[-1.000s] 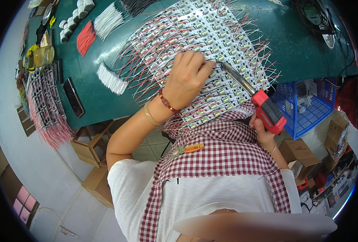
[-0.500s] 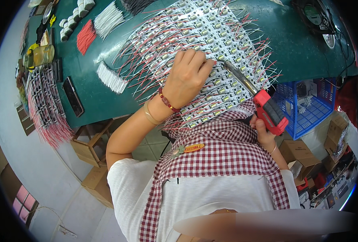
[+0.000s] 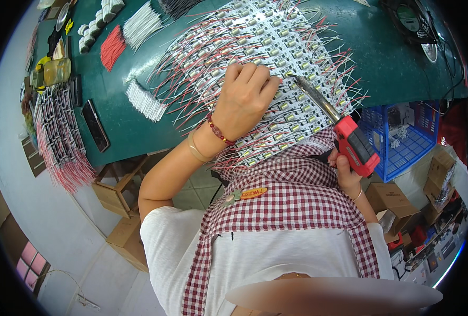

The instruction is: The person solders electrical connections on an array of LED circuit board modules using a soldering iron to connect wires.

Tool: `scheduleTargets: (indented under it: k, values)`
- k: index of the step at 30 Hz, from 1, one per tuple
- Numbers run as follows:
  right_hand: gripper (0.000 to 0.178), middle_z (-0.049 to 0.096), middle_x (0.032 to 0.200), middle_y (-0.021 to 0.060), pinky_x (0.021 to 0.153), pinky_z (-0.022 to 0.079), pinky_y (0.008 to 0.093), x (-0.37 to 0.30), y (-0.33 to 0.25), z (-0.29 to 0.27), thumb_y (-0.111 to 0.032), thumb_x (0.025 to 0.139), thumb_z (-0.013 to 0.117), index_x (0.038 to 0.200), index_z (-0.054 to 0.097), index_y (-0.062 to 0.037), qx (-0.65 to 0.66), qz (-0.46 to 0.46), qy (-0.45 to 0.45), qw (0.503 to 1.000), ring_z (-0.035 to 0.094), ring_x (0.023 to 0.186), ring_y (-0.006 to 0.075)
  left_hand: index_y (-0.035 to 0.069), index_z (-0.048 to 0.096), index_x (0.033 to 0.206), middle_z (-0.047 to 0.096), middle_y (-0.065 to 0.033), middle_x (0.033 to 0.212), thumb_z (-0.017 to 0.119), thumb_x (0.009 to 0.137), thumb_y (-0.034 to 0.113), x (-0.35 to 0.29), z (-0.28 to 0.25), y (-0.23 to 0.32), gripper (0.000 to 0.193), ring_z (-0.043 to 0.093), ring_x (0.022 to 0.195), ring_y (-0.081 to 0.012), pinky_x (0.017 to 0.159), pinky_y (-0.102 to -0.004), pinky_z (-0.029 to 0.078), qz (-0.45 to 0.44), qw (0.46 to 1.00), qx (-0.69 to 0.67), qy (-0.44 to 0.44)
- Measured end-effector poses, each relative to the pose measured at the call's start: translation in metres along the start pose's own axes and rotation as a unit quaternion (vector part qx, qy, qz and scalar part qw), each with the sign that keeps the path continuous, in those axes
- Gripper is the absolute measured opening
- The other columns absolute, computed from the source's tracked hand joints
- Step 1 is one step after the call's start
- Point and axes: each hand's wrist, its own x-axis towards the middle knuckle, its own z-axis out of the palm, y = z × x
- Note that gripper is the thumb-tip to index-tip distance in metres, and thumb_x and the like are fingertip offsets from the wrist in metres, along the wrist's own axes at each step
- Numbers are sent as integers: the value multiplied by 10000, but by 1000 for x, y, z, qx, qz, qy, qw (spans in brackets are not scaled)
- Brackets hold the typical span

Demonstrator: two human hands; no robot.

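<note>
A white sheet of small LED circuit boards (image 3: 318,124), bristling with red and white wires, spreads across the table and over its near edge. My left hand (image 3: 246,97) rests above the middle of the sheet, its fingers pinched together; a bit of red wire (image 3: 281,81) shows at the fingertips, the rest hidden by the hand. In my right hand (image 3: 345,171) is a red-and-black soldering iron (image 3: 356,146), gripped by the handle. Its metal tip points up and left, just to the right of the left fingertips, close over the boards.
On the green table (image 3: 134,131) lie bundles of white wires (image 3: 146,101) and red wires (image 3: 112,48), a phone (image 3: 95,126) and wired board strips (image 3: 60,131) at left. A black fan-like device (image 3: 410,21) stands far right. A blue crate (image 3: 397,150) sits below the right edge.
The soldering iron has shifted slightly right and away from me, its tip now a little farther from the left fingertips. My left hand has barely moved.
</note>
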Motion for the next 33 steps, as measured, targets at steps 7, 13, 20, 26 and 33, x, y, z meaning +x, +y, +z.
scheduleTargets:
  k: [7, 13, 20, 26, 33]
  values:
    - [503, 568, 760, 89, 577, 423, 259, -3, 5, -1, -354, 940, 569, 1220, 453, 48, -19, -15, 6, 1000, 525, 642, 143, 72, 637, 904, 524, -29, 824, 593, 747, 91, 0, -2, -2, 164, 522, 815, -186, 772, -365, 390, 13, 999, 31, -19]
    - [451, 567, 750, 90, 572, 416, 260, -6, 1, -3, -379, 929, 580, 1060, 527, 49, -12, 0, 6, 1000, 523, 635, 142, 76, 653, 924, 518, -23, 822, 603, 731, 89, -3, -8, 6, 199, 518, 819, -183, 755, -359, 391, 18, 1000, 19, 0]
    - [202, 575, 744, 41, 624, 436, 284, -15, 2, -8, -199, 920, 596, 910, 612, 3, 46, 25, -4, 999, 537, 664, 139, 69, 668, 974, 516, -21, 784, 608, 698, 10, -9, 1, 11, 288, 490, 733, -185, 681, -327, 370, 4, 999, -51, -11]
    - [194, 580, 746, 39, 613, 435, 283, -16, 2, -4, -189, 912, 605, 907, 613, 5, 36, 11, 4, 999, 537, 658, 135, 67, 666, 976, 512, -25, 781, 602, 680, -13, -11, 5, 9, 314, 484, 729, -190, 671, -334, 373, 12, 998, -53, -4]
    - [193, 605, 769, 50, 629, 463, 308, -18, 19, -8, -182, 898, 622, 961, 633, 0, -60, -44, -2, 997, 568, 667, 151, 66, 665, 963, 506, -28, 780, 602, 691, -8, -8, 4, 11, 289, 481, 729, -193, 677, -334, 376, 11, 999, -51, -4]
